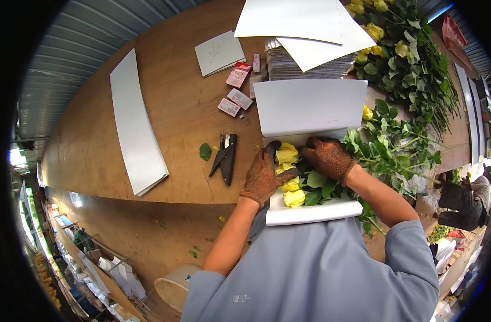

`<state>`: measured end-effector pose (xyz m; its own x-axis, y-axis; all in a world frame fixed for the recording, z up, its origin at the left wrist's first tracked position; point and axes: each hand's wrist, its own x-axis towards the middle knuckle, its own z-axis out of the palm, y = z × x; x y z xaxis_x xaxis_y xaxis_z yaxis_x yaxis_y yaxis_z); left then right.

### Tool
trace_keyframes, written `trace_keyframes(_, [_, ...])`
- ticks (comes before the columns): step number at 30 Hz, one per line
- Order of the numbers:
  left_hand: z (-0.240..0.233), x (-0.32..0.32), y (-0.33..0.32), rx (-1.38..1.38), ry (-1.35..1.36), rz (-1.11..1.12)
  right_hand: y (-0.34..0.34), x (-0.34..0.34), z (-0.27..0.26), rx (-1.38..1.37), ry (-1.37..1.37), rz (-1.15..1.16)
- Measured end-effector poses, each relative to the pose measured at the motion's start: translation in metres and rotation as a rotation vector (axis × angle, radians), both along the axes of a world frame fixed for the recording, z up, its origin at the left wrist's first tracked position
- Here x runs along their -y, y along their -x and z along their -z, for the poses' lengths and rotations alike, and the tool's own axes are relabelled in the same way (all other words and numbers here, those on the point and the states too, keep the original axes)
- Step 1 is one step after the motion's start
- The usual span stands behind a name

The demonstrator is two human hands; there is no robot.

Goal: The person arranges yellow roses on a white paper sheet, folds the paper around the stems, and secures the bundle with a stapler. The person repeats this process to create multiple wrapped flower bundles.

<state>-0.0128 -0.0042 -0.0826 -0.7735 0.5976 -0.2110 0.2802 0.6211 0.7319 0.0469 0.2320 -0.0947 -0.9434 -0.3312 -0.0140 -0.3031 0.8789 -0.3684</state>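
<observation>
Yellow roses lie in a column on a white paper sheet at the table's front edge, heads to the left, leafy stems to the right. My left hand, in a brown-stained dark work glove, reaches around the upper rose heads with fingers spread against them. My right hand, gloved alike, rests on the leaves and stems just right of the blooms; its fingertips are partly hidden, so its hold cannot be told. A raised white sheet stands behind both hands. A black stapler lies left of my left hand, beside a loose leaf.
Loose yellow roses are heaped at the right, with more stems nearer. Behind stand stacked cardboard sheets under white sheets. Small boxes and long white sheets lie leftward. A co-worker is at far right.
</observation>
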Motion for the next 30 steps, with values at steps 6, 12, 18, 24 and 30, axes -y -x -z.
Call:
trace_keyframes(6, [-0.011,0.001,0.004,-0.041,0.023,0.092,-0.005,0.012,-0.045,-0.153,-0.045,0.017])
trace_keyframes(12, [-0.008,0.012,0.015,0.032,-0.045,0.201,-0.022,0.023,-0.066,0.352,-0.007,-0.263])
trace_keyframes(18, [-0.013,0.008,0.016,0.022,-0.049,0.198,-0.029,0.027,-0.053,0.316,0.01,-0.271])
trace_keyframes(24, [-0.009,0.006,0.012,-0.11,0.03,0.262,-0.025,0.026,-0.061,0.414,-0.012,-0.249])
trace_keyframes(30, [-0.012,0.007,0.009,-0.111,0.024,0.263,0.009,-0.055,-0.145,0.558,0.229,-0.122])
